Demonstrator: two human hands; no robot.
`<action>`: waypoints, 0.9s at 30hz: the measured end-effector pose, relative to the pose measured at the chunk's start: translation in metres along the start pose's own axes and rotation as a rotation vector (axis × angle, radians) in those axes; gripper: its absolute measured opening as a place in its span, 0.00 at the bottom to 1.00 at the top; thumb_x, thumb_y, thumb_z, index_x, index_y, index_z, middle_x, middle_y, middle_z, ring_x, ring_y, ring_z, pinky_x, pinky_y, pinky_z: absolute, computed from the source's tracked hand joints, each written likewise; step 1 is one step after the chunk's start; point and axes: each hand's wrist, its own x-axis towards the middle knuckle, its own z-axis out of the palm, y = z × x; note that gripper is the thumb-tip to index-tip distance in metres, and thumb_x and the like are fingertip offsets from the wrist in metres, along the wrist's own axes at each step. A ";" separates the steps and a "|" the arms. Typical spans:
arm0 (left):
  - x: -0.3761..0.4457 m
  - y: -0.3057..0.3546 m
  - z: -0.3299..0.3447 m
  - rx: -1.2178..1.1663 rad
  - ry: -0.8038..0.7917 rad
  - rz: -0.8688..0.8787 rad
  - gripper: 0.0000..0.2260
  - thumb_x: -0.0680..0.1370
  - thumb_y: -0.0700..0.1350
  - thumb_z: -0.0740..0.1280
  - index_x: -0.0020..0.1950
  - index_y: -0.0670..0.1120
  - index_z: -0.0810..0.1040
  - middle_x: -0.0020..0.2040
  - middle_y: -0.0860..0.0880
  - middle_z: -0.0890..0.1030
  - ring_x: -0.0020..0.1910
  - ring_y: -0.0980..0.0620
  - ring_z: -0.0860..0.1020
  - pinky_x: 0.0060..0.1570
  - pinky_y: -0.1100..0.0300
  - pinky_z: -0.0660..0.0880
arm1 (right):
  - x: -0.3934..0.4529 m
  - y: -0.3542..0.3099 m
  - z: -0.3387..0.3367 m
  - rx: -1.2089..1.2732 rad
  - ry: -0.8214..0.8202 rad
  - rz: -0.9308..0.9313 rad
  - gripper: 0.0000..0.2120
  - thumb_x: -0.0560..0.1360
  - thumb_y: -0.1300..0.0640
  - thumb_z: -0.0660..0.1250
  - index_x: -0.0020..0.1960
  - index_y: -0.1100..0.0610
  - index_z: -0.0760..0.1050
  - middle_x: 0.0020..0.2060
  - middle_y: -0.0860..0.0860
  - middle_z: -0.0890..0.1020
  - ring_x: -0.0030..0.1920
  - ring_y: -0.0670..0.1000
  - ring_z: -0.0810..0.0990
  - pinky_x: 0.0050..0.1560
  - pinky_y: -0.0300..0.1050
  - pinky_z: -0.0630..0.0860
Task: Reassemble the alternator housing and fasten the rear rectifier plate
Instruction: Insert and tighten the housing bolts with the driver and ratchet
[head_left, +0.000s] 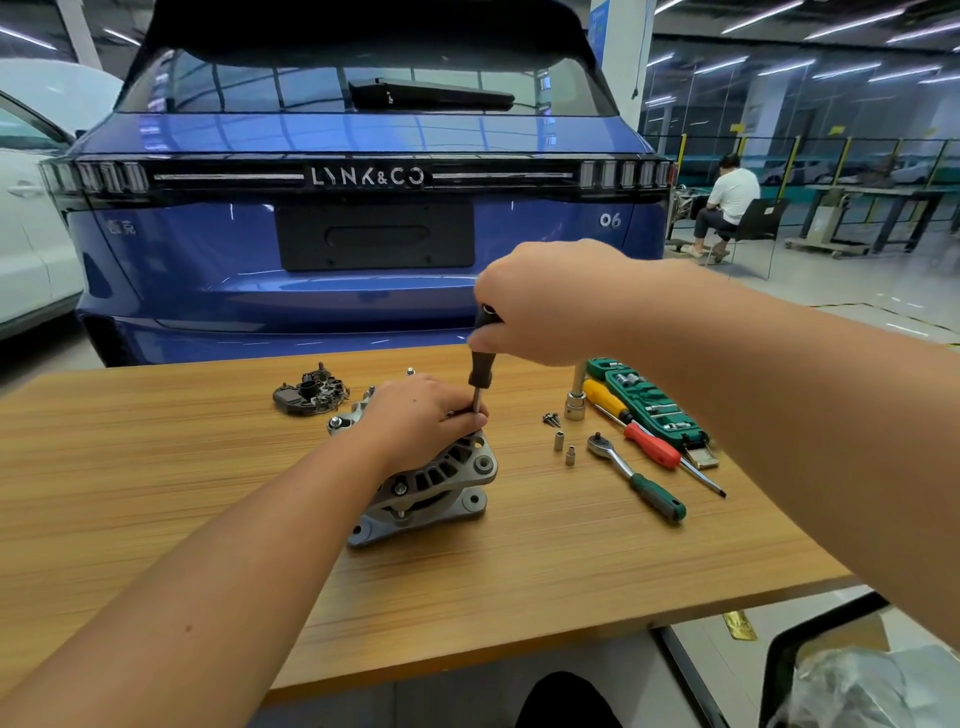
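Note:
The grey alternator housing stands on the wooden table, near its middle. My left hand lies on top of the housing, and its fingers pinch the metal shaft of a dark-handled screwdriver. My right hand grips the top of that handle from above, and the tool stands almost upright. The tip and the fastener under it are hidden by my left fingers. The black rectifier plate lies apart on the table, behind and to the left of the housing.
Right of the housing lie a green-handled ratchet, a red and yellow screwdriver, a green socket case, an upright socket on an extension and small loose sockets. A blue car is parked just behind the table.

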 end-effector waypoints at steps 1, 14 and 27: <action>0.000 0.000 0.000 0.000 0.002 0.000 0.12 0.83 0.58 0.60 0.58 0.59 0.81 0.53 0.58 0.81 0.56 0.55 0.75 0.55 0.50 0.75 | 0.000 0.000 0.003 -0.012 0.015 0.061 0.25 0.80 0.34 0.57 0.39 0.53 0.74 0.31 0.47 0.74 0.30 0.48 0.73 0.28 0.42 0.62; 0.000 0.001 -0.001 0.006 -0.028 -0.016 0.17 0.84 0.62 0.55 0.50 0.55 0.79 0.49 0.54 0.80 0.53 0.52 0.75 0.53 0.49 0.75 | 0.001 -0.006 0.002 0.003 0.093 0.123 0.27 0.80 0.33 0.56 0.34 0.53 0.69 0.29 0.49 0.73 0.28 0.50 0.71 0.28 0.42 0.62; 0.002 -0.001 0.000 0.001 -0.025 -0.025 0.16 0.83 0.61 0.56 0.53 0.57 0.80 0.48 0.53 0.81 0.51 0.52 0.77 0.52 0.50 0.75 | 0.001 0.001 0.008 0.039 0.086 0.157 0.31 0.77 0.28 0.55 0.33 0.54 0.71 0.28 0.49 0.73 0.28 0.50 0.72 0.28 0.42 0.63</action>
